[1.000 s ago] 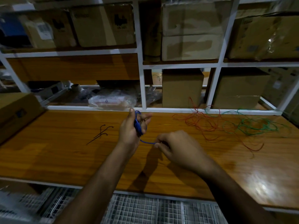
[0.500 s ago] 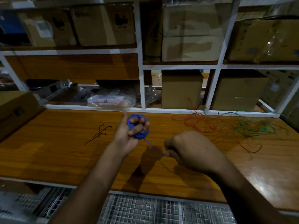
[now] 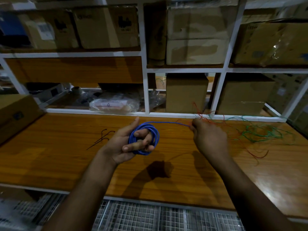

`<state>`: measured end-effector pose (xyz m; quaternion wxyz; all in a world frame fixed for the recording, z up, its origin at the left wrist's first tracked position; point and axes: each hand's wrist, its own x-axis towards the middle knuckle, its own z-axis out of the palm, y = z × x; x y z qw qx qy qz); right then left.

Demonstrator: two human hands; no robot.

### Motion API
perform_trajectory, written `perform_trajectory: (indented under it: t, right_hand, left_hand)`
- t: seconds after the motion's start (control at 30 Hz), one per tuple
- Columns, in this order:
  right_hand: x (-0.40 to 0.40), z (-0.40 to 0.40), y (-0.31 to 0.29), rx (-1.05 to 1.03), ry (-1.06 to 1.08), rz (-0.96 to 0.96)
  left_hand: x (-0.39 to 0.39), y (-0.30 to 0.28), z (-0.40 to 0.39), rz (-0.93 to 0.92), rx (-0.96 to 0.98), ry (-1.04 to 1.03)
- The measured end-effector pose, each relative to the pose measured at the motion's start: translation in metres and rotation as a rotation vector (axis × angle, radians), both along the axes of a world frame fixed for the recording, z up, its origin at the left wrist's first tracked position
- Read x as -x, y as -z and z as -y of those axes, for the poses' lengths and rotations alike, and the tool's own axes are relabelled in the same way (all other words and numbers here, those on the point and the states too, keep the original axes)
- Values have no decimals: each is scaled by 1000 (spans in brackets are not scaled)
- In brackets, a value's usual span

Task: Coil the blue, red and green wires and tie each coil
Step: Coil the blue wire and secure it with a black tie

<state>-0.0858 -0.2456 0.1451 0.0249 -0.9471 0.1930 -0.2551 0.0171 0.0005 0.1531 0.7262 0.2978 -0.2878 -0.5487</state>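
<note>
Swung out right since half a second ago, my right hand point(image 3: 210, 138) pinches the blue wire's tail; my left hand point(image 3: 129, 144) grips the blue plastic-coated wire coil point(image 3: 155, 133) above the near bench centre; keeping tension should lay wraps evenly

Blue wire point(image 3: 143, 139) coiled, tail running right, red wire point(image 3: 215, 120) and green wire point(image 3: 260, 132) loose, tangled on bench

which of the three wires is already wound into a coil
The blue wire, looped around the left hand. The red wire and green wire lie loose on the bench.
</note>
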Motion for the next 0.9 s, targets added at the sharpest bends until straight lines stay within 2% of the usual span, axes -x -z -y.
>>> perform_trajectory:
  t: [0.17, 0.27, 0.37, 0.53, 0.67, 0.73, 0.9]
  right_hand:
    - [2, -29, 21, -89, -126, -242]
    - [14, -57, 29, -108, -276, -271]
    - [25, -85, 28, -105, -440, -312]
    - [35, -86, 5, 1, -598, -284]
    - [35, -77, -21, 92, -647, -285]
    - [33, -69, -31, 111, -674, -234]
    - [28, -48, -41, 58, -783, -56]
  left_hand:
    - [0, -13, 12, -58, -1, -380]
    - [0, -16, 19, -174, 45, -546]
    - [4, -15, 29, -176, 35, -682]
    - [4, 4, 38, 16, -69, -779]
    - [19, 22, 51, 465, -373, -799]
    - [30, 25, 57, 678, -464, -779]
    - [49, 21, 61, 813, -443, -737]
